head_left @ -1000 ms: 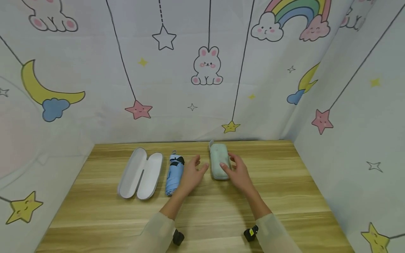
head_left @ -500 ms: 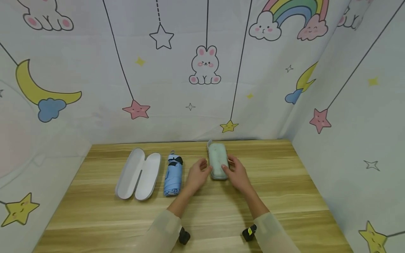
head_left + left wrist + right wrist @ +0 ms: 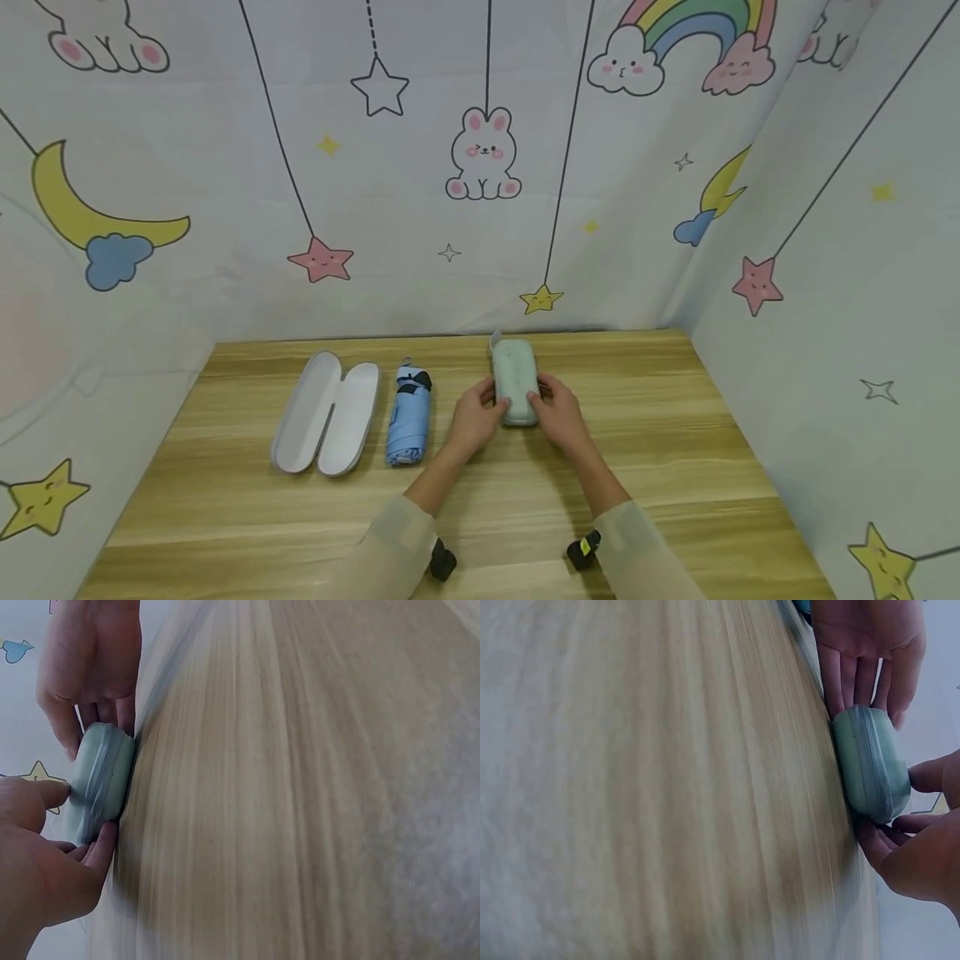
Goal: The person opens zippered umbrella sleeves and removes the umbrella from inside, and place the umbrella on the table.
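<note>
A pale green zippered case [image 3: 516, 375] with rounded corners and a small strap at its far end lies on the table. My left hand [image 3: 475, 419] holds its left side near the front end, thumb on the top edge and fingers along the side. On the opposite side my right hand [image 3: 561, 418] grips it the same way. Both wrist views show the case [image 3: 101, 780] end-on, its grey zipper band running round it and the two hands on either side. The underside is hidden against the wooden table [image 3: 667, 787].
Left of the hands lies a folded blue umbrella [image 3: 409, 421] with a dark patch near its top. Farther left an open white glasses case [image 3: 352, 417] shows its pale inside. A white curtain [image 3: 405, 183] with cartoon prints hangs behind the table and along its sides.
My left hand has moved right and closed on the green case's left side. My right hand has stayed by its right side, and the thumb now lies on its edge.
</note>
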A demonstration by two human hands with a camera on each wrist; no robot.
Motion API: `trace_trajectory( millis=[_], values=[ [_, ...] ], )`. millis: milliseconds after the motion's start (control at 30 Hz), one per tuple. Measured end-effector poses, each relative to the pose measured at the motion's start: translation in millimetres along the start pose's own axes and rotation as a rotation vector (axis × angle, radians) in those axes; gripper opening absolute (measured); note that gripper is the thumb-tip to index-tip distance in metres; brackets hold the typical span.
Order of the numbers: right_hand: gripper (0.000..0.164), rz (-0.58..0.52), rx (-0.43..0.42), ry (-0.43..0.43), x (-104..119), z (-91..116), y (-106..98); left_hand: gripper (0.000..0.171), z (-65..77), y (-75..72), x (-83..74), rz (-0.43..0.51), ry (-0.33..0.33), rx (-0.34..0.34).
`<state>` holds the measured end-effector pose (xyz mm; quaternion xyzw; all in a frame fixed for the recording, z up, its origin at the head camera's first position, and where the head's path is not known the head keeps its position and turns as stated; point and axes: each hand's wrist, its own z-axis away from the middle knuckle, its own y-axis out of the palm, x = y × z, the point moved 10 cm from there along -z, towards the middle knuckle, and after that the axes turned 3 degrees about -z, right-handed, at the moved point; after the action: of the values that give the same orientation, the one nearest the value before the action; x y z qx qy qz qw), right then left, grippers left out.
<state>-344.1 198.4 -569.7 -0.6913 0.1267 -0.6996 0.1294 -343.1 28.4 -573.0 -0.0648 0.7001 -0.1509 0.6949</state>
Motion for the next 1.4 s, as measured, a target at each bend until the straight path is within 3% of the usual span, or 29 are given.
trace_trajectory(
  millis=[867,1067,1400],
  values=[
    [0.052,-0.041,-0.019,0.025,3.8,2.5,-0.1,0.057,2.2,-1.7,-3.1,-0.032,0.015,0.006],
    [0.051,-0.085,-0.02,0.035,2.0,8.3,2.5,0.057,5.3,-1.6,-2.2,0.002,0.021,0.016],
    [0.052,-0.151,0.011,0.013,6.8,11.8,6.8,0.049,4.6,-20.8,-2.4,0.06,-0.021,-0.09]
  ],
)
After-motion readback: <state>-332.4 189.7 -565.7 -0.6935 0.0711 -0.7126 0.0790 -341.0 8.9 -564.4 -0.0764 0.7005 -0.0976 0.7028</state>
